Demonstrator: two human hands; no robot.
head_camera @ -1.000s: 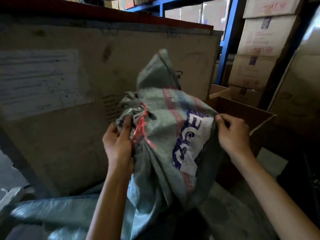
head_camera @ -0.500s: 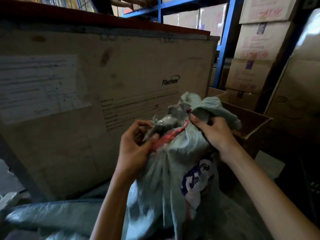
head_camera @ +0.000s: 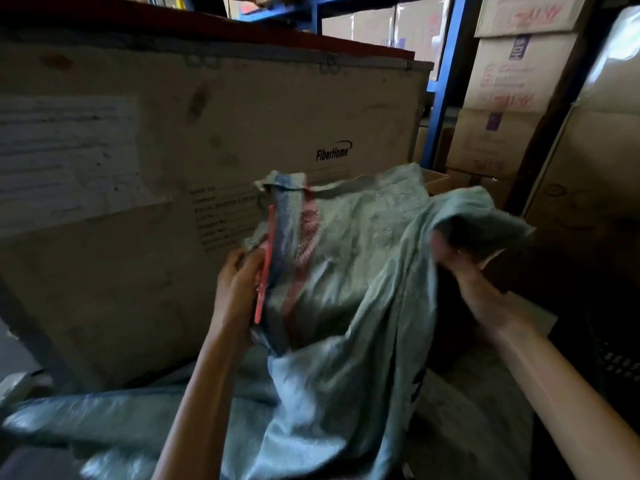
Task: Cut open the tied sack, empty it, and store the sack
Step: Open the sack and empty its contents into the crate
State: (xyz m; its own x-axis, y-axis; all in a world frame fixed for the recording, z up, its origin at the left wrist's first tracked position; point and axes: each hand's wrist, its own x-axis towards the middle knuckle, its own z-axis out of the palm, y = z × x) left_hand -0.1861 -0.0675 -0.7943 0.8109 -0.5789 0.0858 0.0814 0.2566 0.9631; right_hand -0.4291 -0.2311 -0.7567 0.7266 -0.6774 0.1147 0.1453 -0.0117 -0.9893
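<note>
A grey-green woven sack (head_camera: 360,258) with a blue and a red stripe hangs limp between my hands, its top edge spread wide in front of me. My left hand (head_camera: 239,282) grips its left edge, where a red-orange string (head_camera: 265,268) runs down along the stripe. My right hand (head_camera: 460,261), blurred, clutches a bunched fold of the sack's right side. The lower part of the sack drapes down over other sacking. I cannot see inside the sack.
A big wooden crate (head_camera: 207,140) marked FiberHome fills the left and centre behind the sack. An open cardboard box (head_camera: 440,178) stands behind the sack at right. Stacked cartons (head_camera: 502,98) and blue shelving (head_camera: 443,88) rise at the right. More grey sacking (head_camera: 104,424) lies below.
The sack's bunched, tied neck has come apart and the top is now spread wide. My hands have moved apart, the right one out to the right, and the string hangs loose.
</note>
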